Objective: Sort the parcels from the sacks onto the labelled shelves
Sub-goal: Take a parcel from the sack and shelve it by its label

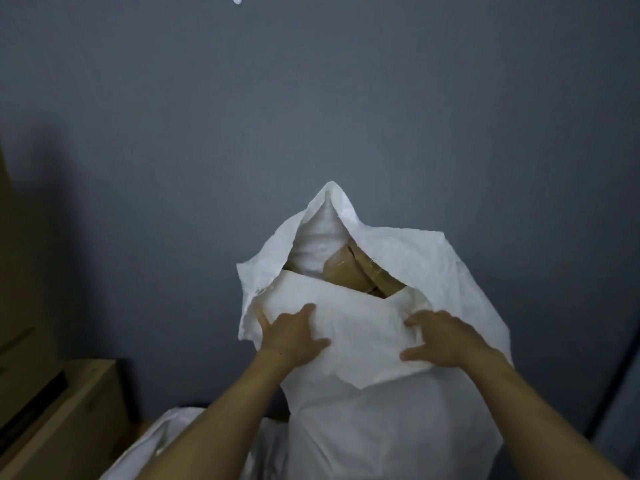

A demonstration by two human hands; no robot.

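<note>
The step in hand looked like opening up a sack before any parcel was drawn, so the sorting itself seemed barely begun for this load. A tall white woven sack (pixel 381 410) stood upright against a grey wall (pixel 311 116), its near rim folded down outward into a broad cuff, its far rim peaked up and leaning at the wall. Both hands were on that cuff: the left hand (pixel 291 336) lay with fingers splayed and fairly straight, pressing on the cloth near the left edge of the fold, while the right hand (pixel 446 337) bunched a fold of the fabric between thumb and curled fingers. Inside the mouth, brown cardboard parcels (pixel 349 268) showed, tilted and packed against each other close under the rim; the sack seemed nearly full. A pale mass behind them could have been a white-wrapped parcel or the sack's own inner wall; it could not be told which. No label could be read from this view. The next move would probably call for freeing one hand to reach over the cuff and lift the topmost parcel, with the other steadying the sack so it would not slump. A second white sack (pixel 166 441) lay low at the left, contents hidden, beside cardboard boxes (pixel 69 410). The labelled shelves were not in view.
</note>
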